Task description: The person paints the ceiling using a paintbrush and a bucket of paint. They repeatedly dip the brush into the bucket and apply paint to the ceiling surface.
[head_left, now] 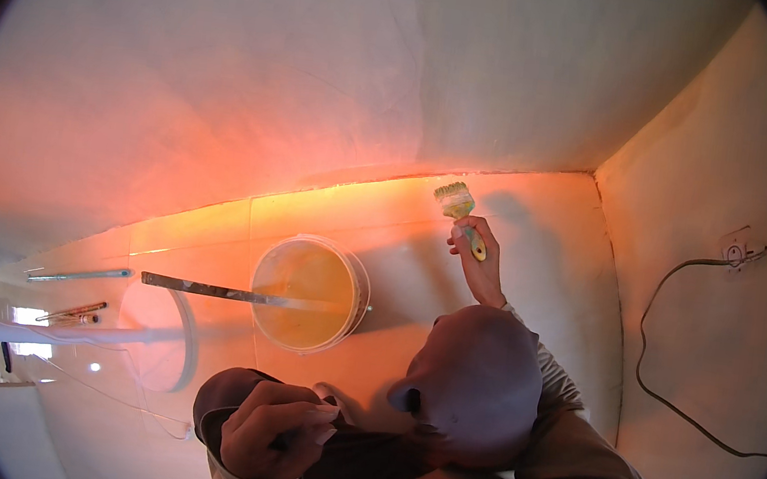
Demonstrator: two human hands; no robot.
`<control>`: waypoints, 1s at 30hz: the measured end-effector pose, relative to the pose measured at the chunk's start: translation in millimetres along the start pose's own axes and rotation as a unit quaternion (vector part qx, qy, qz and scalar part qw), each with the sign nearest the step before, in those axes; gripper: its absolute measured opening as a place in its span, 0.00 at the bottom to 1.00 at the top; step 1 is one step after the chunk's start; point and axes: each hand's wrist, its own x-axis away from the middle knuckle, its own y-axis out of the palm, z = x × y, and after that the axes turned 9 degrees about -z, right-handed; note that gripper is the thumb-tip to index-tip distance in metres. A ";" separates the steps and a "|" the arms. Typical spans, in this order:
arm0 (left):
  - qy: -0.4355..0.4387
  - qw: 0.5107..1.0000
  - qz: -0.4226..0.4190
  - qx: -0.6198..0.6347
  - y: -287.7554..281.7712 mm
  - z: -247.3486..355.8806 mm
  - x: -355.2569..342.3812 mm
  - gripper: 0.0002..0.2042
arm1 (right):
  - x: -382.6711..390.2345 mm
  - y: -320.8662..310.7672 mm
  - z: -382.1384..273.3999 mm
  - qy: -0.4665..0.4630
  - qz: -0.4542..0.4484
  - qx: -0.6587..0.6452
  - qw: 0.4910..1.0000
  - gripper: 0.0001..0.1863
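A paintbrush (454, 200) with a greenish-yellow handle is in my right hand (478, 255), its pale, stained bristles close to the seam along the wall (376, 59)'s base. My left hand (276, 431) rests over my dark-clothed leg at the bottom, fingers curled closed with nothing visible in them. A clear plastic bucket (303, 325) of yellowish liquid stands left of the brush, a long flat metal blade (199, 285) lying across it. My bent knee (471, 382) fills the space below my right hand.
A side wall (724, 155) meets the lit wall at right, with a socket (733, 256) and a dangling dark cable (642, 345). At left are a round pale base (161, 361) under a long pole (61, 332), thin wires, a pale bar (77, 276) and slender tools (72, 313).
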 end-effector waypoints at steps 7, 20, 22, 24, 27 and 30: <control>-0.018 0.999 -0.005 -0.033 0.5 -0.4 0.0 0.14 | -31.2 26.2 36.7 0.053 0.110 -0.108 0.987 0.15; -0.050 0.998 0.021 -0.019 10.7 -10.9 -0.2 0.10 | -76.6 51.7 14.2 -0.100 0.115 0.005 0.988 0.18; -0.051 0.998 0.026 -0.037 11.1 -9.9 0.5 0.10 | -73.8 55.5 -12.8 -0.119 0.111 0.012 0.987 0.18; -0.056 0.997 0.027 -0.037 10.1 -10.2 2.2 0.10 | -74.1 63.8 -45.5 -0.156 0.114 -0.007 0.981 0.18; -0.065 0.997 0.033 -0.019 10.8 -10.3 4.5 0.10 | -79.4 69.9 -88.4 -0.220 0.113 0.003 0.969 0.20; -0.064 0.997 0.037 -0.017 11.9 -11.3 5.3 0.10 | -82.2 67.2 -138.5 -0.310 0.105 0.021 0.945 0.21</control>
